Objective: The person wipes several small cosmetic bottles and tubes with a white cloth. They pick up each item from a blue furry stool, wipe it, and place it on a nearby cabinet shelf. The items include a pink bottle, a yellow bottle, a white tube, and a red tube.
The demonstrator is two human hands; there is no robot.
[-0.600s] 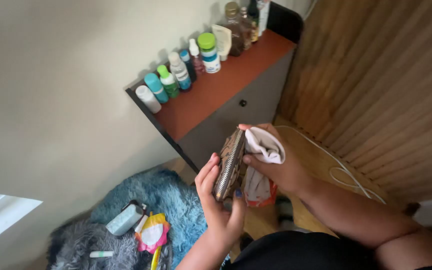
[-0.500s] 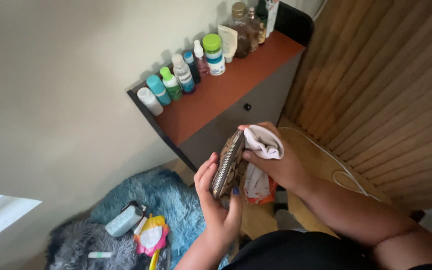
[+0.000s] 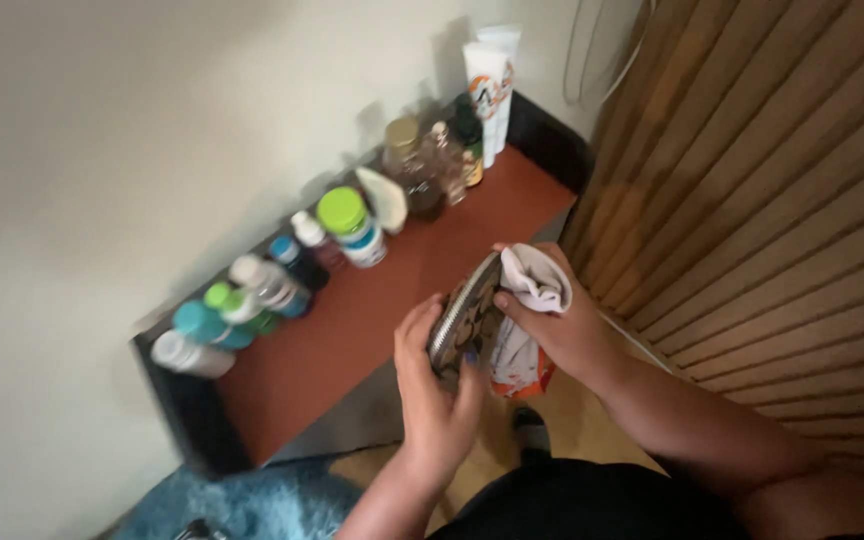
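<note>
Above the front edge of the red-topped shelf [image 3: 352, 340], the left hand [image 3: 437, 385] curls its fingers around a patterned zip pouch [image 3: 464, 315], held on edge. Touching it, the right hand [image 3: 562, 335] pinches a white cloth [image 3: 535, 280] against the pouch, with an orange-and-white packet [image 3: 519, 368] hanging below. Bottles line the shelf's back edge, among them a green-capped jar [image 3: 350, 225]; two white tubes [image 3: 487, 85] stand in its far corner.

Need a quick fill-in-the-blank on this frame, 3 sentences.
1. The left hand holds a flat patterned ____.
2. The right hand presses a ____ cloth against the pouch.
3. The bottles stand along the wall on a ____-topped shelf.

Missing: pouch; white; red
</note>
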